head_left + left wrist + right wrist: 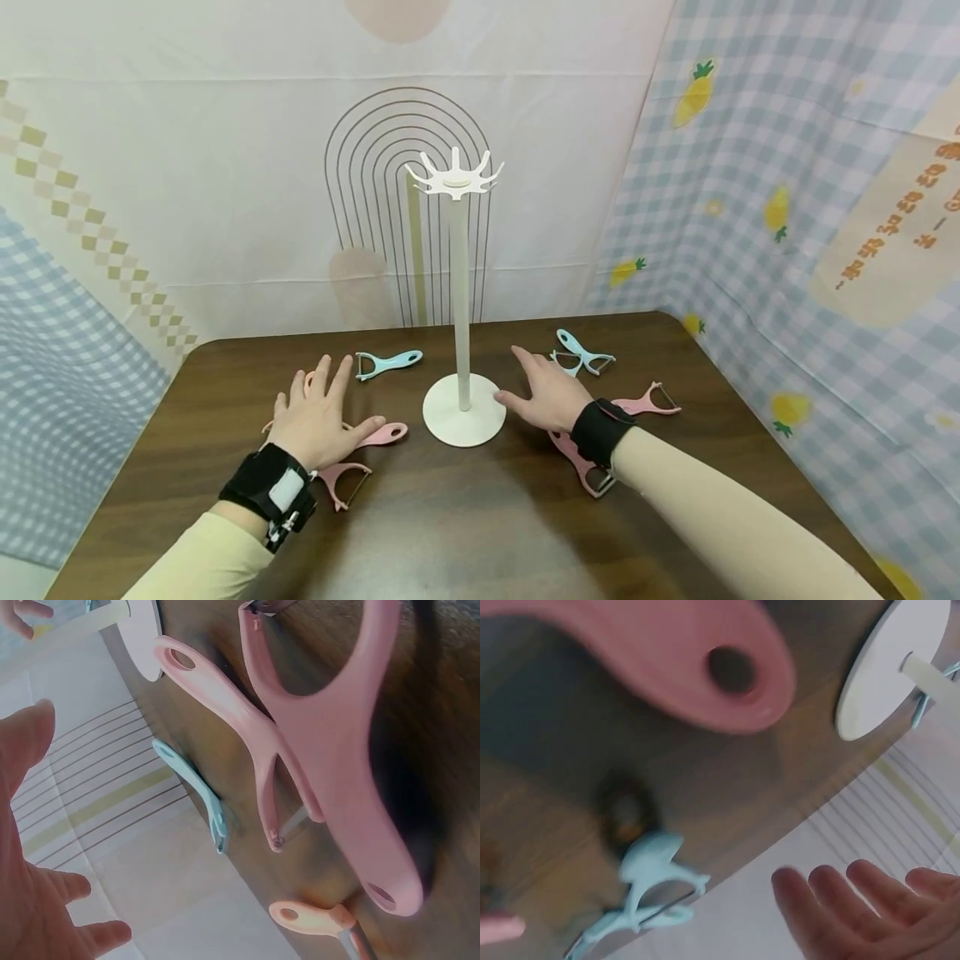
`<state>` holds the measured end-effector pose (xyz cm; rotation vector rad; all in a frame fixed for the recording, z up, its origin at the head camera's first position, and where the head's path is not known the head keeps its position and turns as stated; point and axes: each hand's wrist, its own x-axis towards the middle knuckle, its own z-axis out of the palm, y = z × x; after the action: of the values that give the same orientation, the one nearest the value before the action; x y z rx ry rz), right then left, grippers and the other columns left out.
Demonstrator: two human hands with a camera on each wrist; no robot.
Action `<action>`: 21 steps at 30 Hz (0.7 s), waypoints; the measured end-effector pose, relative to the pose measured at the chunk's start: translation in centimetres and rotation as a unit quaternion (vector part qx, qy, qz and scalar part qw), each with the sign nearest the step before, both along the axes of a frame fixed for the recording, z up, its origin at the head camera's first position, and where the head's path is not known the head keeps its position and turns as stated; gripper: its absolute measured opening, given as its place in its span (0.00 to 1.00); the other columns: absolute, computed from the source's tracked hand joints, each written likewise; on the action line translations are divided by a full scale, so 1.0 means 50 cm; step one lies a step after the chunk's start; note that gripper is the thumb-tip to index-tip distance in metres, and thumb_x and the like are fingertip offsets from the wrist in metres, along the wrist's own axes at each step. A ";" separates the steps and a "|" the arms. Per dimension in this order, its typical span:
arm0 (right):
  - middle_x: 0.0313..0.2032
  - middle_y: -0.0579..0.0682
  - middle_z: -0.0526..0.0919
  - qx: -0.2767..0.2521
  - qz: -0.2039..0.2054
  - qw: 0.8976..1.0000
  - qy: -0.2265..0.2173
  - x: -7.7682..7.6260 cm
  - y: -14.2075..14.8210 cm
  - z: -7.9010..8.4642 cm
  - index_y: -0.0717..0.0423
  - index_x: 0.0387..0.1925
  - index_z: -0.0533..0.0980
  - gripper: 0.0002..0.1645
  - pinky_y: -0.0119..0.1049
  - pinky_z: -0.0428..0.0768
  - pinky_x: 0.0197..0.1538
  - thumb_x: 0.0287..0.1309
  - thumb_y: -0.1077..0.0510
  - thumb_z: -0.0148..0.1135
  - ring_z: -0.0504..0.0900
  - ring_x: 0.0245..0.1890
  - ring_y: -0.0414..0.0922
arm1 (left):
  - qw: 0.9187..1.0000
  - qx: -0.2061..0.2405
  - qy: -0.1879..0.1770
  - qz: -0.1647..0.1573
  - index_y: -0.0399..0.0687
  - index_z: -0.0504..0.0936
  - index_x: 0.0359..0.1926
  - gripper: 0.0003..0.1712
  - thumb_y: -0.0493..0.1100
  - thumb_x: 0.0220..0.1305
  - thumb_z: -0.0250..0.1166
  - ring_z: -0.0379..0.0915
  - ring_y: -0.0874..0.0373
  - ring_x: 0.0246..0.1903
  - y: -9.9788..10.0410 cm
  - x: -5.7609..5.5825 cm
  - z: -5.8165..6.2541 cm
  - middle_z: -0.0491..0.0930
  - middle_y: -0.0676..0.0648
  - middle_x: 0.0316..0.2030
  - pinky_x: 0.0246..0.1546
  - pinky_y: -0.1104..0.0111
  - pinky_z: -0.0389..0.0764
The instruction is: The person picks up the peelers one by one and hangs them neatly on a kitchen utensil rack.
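My left hand [311, 425] hovers with spread fingers above the table's left side, holding nothing. Under and around it lie Y-shaped peelers: a pink one [330, 735], a second pink peeler [225, 705] and an orange peeler [307, 916], partly hidden in the head view. A light blue peeler [390, 362] lies beyond its fingertips. Fingers extended, my right hand [551, 396] is empty too, beside the base of a white stand [463, 412]. Two light blue peelers [577, 346] overlap behind it; one pink peeler [637, 405] and another pink peeler [573, 458] lie about its wrist.
The stand's tall post [461, 283] rises mid-table and carries a ring of upturned hooks [456, 179]. Behind the dark wooden table [450, 533] hangs a pale printed cloth [247, 183]; a blue checked cloth [750, 250] borders the right.
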<state>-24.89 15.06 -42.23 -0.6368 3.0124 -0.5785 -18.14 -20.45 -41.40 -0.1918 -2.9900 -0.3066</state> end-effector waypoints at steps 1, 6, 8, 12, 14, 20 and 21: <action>0.66 0.59 0.65 -0.004 0.004 1.000 -0.007 -0.003 -0.006 0.000 0.52 0.74 0.53 0.55 0.54 0.70 0.58 0.56 0.25 0.52 0.66 0.65 0.56 | 1.000 -0.002 0.000 -0.005 0.49 0.47 0.76 0.60 0.75 0.54 0.59 0.47 0.26 0.65 -0.001 0.000 0.001 0.48 0.32 0.71 0.54 0.30 0.55; 0.65 0.58 0.67 -0.037 0.028 0.998 -0.049 -0.019 -0.044 -0.006 0.55 0.72 0.56 0.51 0.47 0.69 0.60 0.58 0.31 0.58 0.68 0.63 0.53 | 0.999 -0.005 0.001 -0.040 0.44 0.56 0.73 0.57 0.70 0.52 0.65 0.61 0.30 0.59 -0.005 0.000 -0.001 0.61 0.32 0.64 0.42 0.36 0.71; 0.60 0.59 0.70 -0.052 0.042 0.996 -0.065 -0.027 -0.062 -0.010 0.58 0.70 0.59 0.48 0.45 0.72 0.57 0.59 0.35 0.61 0.72 0.59 0.52 | 0.999 -0.004 0.003 -0.052 0.42 0.62 0.70 0.53 0.67 0.51 0.68 0.67 0.32 0.55 -0.007 -0.001 -0.005 0.67 0.33 0.60 0.38 0.39 0.75; 0.48 0.57 0.76 -0.074 0.070 0.991 -0.084 -0.044 -0.097 -0.023 0.60 0.62 0.66 0.39 0.40 0.76 0.47 0.59 0.42 0.65 0.77 0.44 0.48 | 0.997 -0.015 -0.002 -0.069 0.41 0.75 0.60 0.43 0.61 0.47 0.71 0.74 0.37 0.45 -0.005 -0.005 -0.015 0.75 0.36 0.50 0.35 0.46 0.77; 0.42 0.53 0.76 -0.080 0.076 0.990 -0.089 -0.052 -0.111 -0.031 0.59 0.57 0.70 0.33 0.37 0.76 0.42 0.59 0.44 0.66 0.77 0.38 0.45 | 0.997 -0.027 -0.016 -0.075 0.41 0.78 0.54 0.38 0.60 0.48 0.72 0.75 0.39 0.42 -0.001 -0.006 -0.019 0.76 0.38 0.46 0.35 0.48 0.77; 0.31 0.47 0.77 -0.093 0.078 0.987 -0.106 -0.067 -0.138 -0.065 0.58 0.45 0.74 0.20 0.34 0.75 0.35 0.60 0.49 0.67 0.75 0.30 0.41 | 0.994 -0.058 -0.043 -0.083 0.42 0.81 0.47 0.30 0.56 0.47 0.75 0.74 0.43 0.37 0.012 -0.006 -0.033 0.76 0.40 0.42 0.35 0.51 0.77; 0.30 0.46 0.77 -0.095 0.080 0.986 -0.107 -0.068 -0.141 -0.071 0.59 0.45 0.75 0.19 0.34 0.75 0.35 0.60 0.50 0.67 0.75 0.30 0.41 | 0.994 -0.061 -0.043 -0.083 0.43 0.81 0.47 0.29 0.55 0.47 0.76 0.74 0.43 0.38 0.013 -0.005 -0.035 0.76 0.40 0.42 0.35 0.50 0.77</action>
<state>-28.28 8.00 -45.78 -0.7616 2.6987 -0.8704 -18.41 -19.82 -43.13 -0.4541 -3.0866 -0.1512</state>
